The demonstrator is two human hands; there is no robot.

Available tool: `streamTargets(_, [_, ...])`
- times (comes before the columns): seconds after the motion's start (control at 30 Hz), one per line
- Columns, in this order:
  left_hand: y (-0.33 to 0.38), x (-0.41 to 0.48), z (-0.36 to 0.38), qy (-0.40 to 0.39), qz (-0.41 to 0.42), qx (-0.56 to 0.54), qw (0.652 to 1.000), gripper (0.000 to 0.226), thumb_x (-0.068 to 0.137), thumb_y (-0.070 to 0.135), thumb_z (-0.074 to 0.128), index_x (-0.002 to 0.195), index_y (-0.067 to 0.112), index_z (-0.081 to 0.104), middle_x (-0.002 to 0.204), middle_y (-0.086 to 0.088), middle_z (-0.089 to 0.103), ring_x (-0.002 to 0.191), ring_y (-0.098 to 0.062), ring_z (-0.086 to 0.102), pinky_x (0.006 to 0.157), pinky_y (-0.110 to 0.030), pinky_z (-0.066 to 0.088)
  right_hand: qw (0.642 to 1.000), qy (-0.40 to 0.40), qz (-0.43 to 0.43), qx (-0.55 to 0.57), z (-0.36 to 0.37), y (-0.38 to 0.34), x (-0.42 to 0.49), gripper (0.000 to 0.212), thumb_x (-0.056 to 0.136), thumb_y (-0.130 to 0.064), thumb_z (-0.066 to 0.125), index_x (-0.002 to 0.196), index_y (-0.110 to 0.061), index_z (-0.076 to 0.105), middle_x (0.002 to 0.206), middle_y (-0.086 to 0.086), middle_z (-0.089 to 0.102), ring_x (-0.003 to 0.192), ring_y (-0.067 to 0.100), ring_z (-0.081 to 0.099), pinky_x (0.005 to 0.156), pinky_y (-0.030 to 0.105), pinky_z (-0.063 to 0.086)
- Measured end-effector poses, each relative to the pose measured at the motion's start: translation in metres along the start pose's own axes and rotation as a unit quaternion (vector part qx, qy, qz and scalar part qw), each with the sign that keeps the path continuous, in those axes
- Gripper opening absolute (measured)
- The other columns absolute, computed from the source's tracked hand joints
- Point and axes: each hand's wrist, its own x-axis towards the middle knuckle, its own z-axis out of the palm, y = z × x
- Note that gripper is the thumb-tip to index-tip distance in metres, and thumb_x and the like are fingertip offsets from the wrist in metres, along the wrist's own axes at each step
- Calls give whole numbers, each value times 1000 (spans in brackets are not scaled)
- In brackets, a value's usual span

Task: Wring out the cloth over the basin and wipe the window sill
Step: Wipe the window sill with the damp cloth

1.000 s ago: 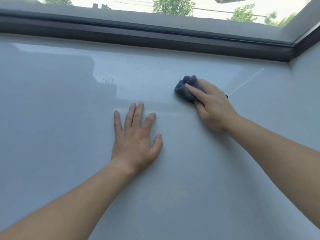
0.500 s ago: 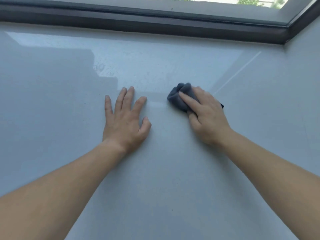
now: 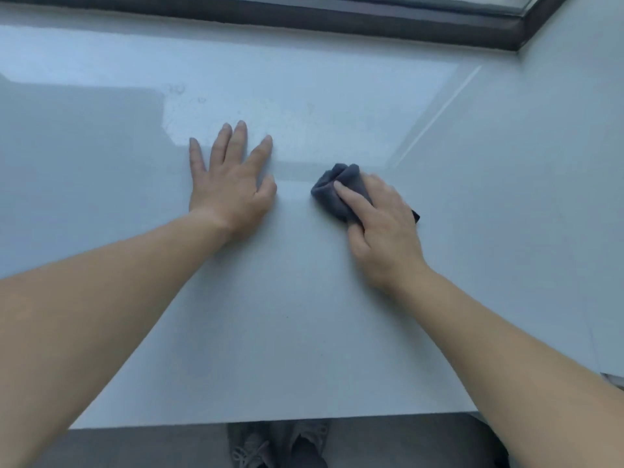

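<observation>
Grip: right hand (image 3: 383,231) on bunched grey cloth (image 3: 332,190)

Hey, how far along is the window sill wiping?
Done: wringing seems over, since the cloth is already down on the sill. In hand: the right hand holds the bunched cloth against the sill, with the left hand flat beside it. Left: droplet marks show on the far part near the window frame.
</observation>
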Motion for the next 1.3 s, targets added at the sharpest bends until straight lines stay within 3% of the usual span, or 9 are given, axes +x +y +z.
streamTargets(0.07, [-4,0,-6,-19,9,-51,998,66,93,36,38,155,34,15,167,-1,-2,152,-16,-11,118,-55,-17,1000,14,20,-1,8,-19,-21,59,85,-15,45,143,-26,51,154,12,38,139,35,35,113,53,29])
streamTargets(0.17, [-7,-22,-10,-7,26,-58,998,66,96,39,42,156,27,17,167,-3,2,153,-18,-8,119,-51,-17,996,-28,-85,-21,18,-41,-95,63,84,-11,55,145,-24,49,157,14,33,144,35,30,118,51,23])
streamTargets(0.3, [-2,-86,2,25,27,-64,997,61,95,38,47,152,24,29,165,-5,12,152,-19,3,121,-48,-11,982,-90,-161,-42,10,-34,-134,68,84,-15,48,149,-32,38,161,9,27,148,30,24,122,45,17])
streamTargets(0.47, [-10,-125,16,15,36,-53,998,64,92,46,30,153,26,27,166,-3,6,153,-17,-4,121,-45,-11,999,8,6,-32,6,-18,-82,58,91,-12,50,147,-26,46,157,13,33,142,36,32,114,54,28])
streamTargets(0.53, [-9,-125,19,23,36,-43,998,65,91,46,29,154,26,26,166,-2,6,153,-16,-4,122,-46,-10,999,18,26,-33,12,-36,-96,61,88,-9,52,147,-25,46,155,14,33,140,35,32,113,53,29])
streamTargets(0.73, [-8,-127,19,23,34,-29,999,65,92,46,26,155,25,24,167,-3,5,153,-17,-5,121,-47,-10,973,-127,-186,-49,14,-63,-192,67,84,-18,49,148,-32,40,161,8,28,149,29,23,122,44,17])
streamTargets(0.93, [-7,-129,17,19,40,-28,999,61,98,42,30,155,26,18,167,-4,1,153,-17,-8,121,-48,-11,1000,-14,26,4,19,-65,-163,64,87,-11,51,148,-28,42,160,9,28,148,31,24,121,49,18])
streamTargets(1.17, [-5,-128,13,11,33,-41,999,60,99,39,36,155,25,21,167,-3,2,153,-17,-7,121,-48,-11,990,-97,-104,-6,16,-65,-226,65,86,-13,49,147,-33,42,161,6,28,149,28,23,120,45,18])
streamTargets(1.3, [-1,-126,9,23,52,-59,997,56,97,35,38,151,20,31,165,-9,10,153,-22,-1,122,-46,-9,1000,-6,24,2,9,-36,-184,59,88,-12,47,145,-26,47,157,11,34,144,34,30,115,54,27])
